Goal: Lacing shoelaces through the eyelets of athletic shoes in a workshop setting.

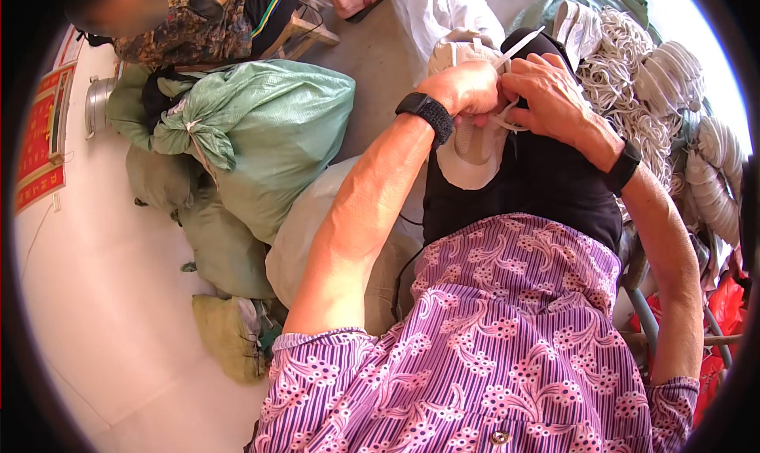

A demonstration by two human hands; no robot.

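A pale beige-and-white sneaker (469, 161) rests on my lap, toe toward me, against black cloth. My left hand (467, 87) is closed over the middle of the sneaker, its fingers curled at the lacing area and partly hidden. Close beside it, on the sneaker's right edge, my right hand (550, 97) is pinching a white shoelace (521, 44). One end of the lace sticks up above both hands, and a short stretch shows below the right fingers. The fingertips of the two hands nearly meet.
At right lies a heap of white shoelaces (621, 65) with stacked pale shoes (671, 77). A white plastic bag (443, 5) is beyond the sneaker. Tied green sacks (277, 128) stand at left, near a seated person (186, 25). Red plastic (724, 310) lies at lower right.
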